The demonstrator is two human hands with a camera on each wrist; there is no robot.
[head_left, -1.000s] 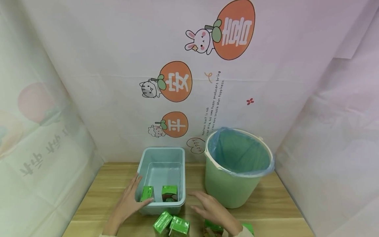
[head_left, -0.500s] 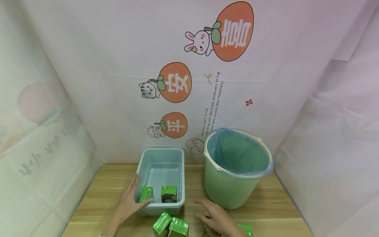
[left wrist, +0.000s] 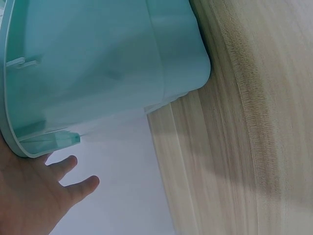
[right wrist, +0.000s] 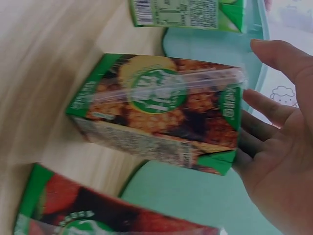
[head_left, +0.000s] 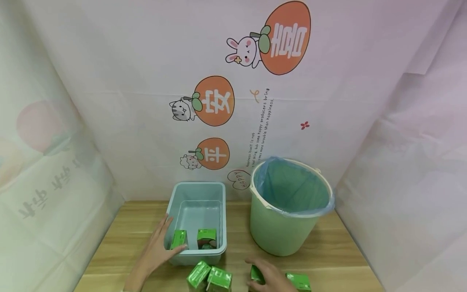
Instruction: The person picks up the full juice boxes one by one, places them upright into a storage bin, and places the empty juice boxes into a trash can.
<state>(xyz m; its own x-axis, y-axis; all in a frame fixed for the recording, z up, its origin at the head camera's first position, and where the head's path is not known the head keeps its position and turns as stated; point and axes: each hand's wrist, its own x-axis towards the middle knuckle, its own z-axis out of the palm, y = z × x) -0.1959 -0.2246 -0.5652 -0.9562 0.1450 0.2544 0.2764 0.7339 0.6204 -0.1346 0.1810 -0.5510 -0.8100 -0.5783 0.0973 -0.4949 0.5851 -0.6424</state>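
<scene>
My left hand point(head_left: 155, 251) rests at the near-left corner of a light blue plastic basin point(head_left: 224, 215). Its thumb lies over the rim; in the left wrist view the other fingers point(left wrist: 80, 188) stretch out beside the outer wall. Two green-topped drink cartons point(head_left: 206, 235) stand inside the basin. My right hand point(head_left: 271, 278) reaches around the top of another drink carton point(right wrist: 161, 110), which has a wrapped straw on its side. In the right wrist view the thumb stands apart from this carton and the fingers are partly hidden behind it.
Two more cartons point(head_left: 219, 278) stand in front of the basin, and one carton point(head_left: 299, 281) lies right of my right hand. A pale green bucket point(head_left: 284, 235) with a blue bag liner stands at the back right. Printed white sheets point(head_left: 146, 121) enclose the wooden tabletop point(head_left: 237, 227).
My right hand has moved down and right from beside the basin to the top of a carton. My left hand has stayed on the basin's rim.
</scene>
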